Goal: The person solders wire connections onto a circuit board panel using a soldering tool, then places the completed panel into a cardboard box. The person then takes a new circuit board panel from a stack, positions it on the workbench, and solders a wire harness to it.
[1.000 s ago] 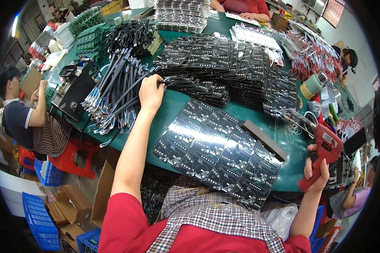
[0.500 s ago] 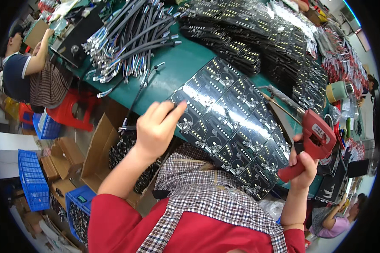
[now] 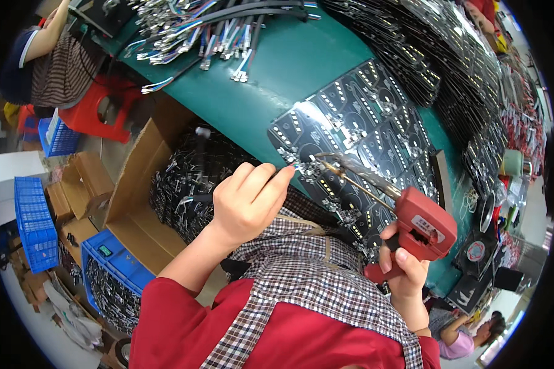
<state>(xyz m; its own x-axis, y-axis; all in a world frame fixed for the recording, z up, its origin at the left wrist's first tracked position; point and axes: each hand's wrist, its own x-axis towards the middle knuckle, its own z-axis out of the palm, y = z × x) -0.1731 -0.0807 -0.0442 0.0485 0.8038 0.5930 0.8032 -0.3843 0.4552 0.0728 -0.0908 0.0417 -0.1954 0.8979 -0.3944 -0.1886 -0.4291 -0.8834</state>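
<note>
My right hand (image 3: 406, 270) is wrapped round the handle of a red soldering gun (image 3: 426, 224). Its long metal tip reaches left to the near left edge of a black circuit board panel (image 3: 375, 132), which carries rows of small pale LEDs. At that edge my left hand (image 3: 249, 200) pinches a dark cable (image 3: 204, 197). Fine coloured wire ends poke out at the fingertips, close to the soldering tip. The cable's other end, with a white connector, sticks out left of the hand. Whether wire and board touch is too small to tell.
A pile of cables (image 3: 228, 31) lies at the far left of the green table (image 3: 258, 92). Stacked black panels (image 3: 455, 67) fill the far right. Below the table's left edge stands a cardboard box (image 3: 132, 184) of cables, beside a blue crate (image 3: 114, 258).
My left hand has moved right and slightly down to the board's edge with the cable. The soldering gun has swung left, its tip now by the wire ends. The view has shifted too.
</note>
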